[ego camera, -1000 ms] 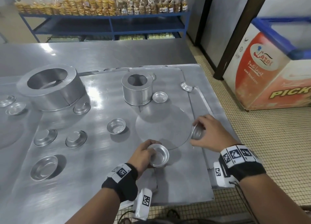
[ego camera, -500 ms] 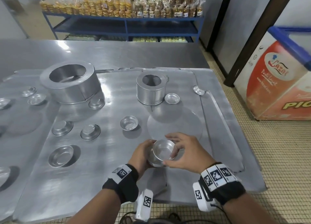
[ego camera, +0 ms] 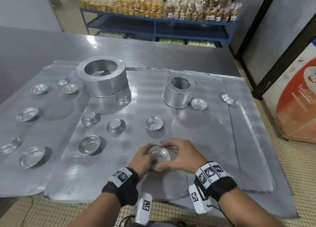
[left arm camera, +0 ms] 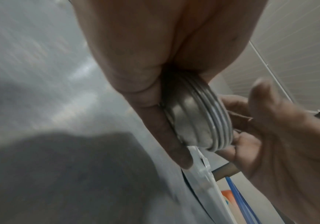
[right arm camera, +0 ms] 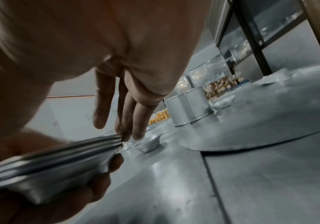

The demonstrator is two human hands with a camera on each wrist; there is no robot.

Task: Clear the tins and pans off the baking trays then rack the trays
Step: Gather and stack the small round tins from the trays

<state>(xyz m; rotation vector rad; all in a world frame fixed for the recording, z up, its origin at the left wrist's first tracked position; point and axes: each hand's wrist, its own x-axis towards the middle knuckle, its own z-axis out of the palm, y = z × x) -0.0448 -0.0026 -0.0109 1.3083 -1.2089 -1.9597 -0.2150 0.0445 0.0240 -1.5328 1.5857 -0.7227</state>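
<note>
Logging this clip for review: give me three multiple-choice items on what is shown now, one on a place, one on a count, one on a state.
1. Where is the nested stack of small round metal tins?
A. Held between both hands near the front edge of the tray
B. Inside the large cylinder
C. On the blue shelf

2. How many tall round metal cylinder pans stand on the flat metal baking trays?
A. One
B. Two
C. Four

3. How is the left hand?
A. Flat on the tray
B. Hanging idle
C. Gripping the stack

Answers: 1 A, the right hand and left hand flank it in the head view. 2 B, the large pan and the small pan. 3 C, its fingers curl round the tins.
</note>
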